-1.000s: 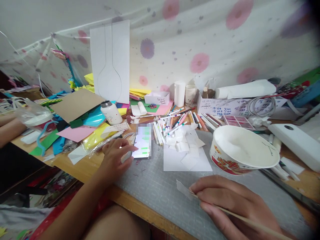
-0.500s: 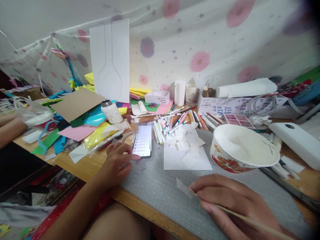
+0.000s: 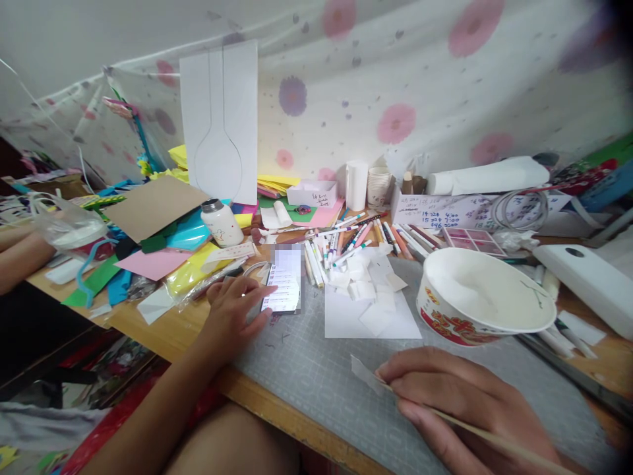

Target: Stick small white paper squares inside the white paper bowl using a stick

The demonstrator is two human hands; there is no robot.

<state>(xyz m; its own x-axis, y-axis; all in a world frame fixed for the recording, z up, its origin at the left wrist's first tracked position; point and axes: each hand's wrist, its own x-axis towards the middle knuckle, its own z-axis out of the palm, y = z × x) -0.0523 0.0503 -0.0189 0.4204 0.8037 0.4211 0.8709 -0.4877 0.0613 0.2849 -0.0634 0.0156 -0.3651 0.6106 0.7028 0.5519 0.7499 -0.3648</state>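
My left hand (image 3: 232, 320) is at a phone (image 3: 281, 290) with a lit screen, lying on a grey cutting mat (image 3: 306, 369). Its index finger is stretched over the lower screen, and the hand holds nothing. My right hand (image 3: 459, 396) pinches a thin wooden stick (image 3: 494, 441) above the mat's front part. At the stick's tip is a small whitish, see-through scrap (image 3: 364, 373). Between and beyond the hands, small white paper pieces (image 3: 376, 318) lie on a white sheet (image 3: 341, 323). A paper bowl (image 3: 445, 324) with something white inside stands behind my right hand.
Many markers (image 3: 321, 254) are heaped behind the phone. Coloured papers and cardboard (image 3: 153, 204) cover the left side, near a white bottle (image 3: 222, 223). A white board (image 3: 232, 99) with a drawn outline leans at the back. Scissors (image 3: 568, 373) lie right; another person's arm (image 3: 22, 260) is far left.
My left index finger has moved from the phone's lower edge up onto its screen. My right hand still holds the stick in nearly the same place.
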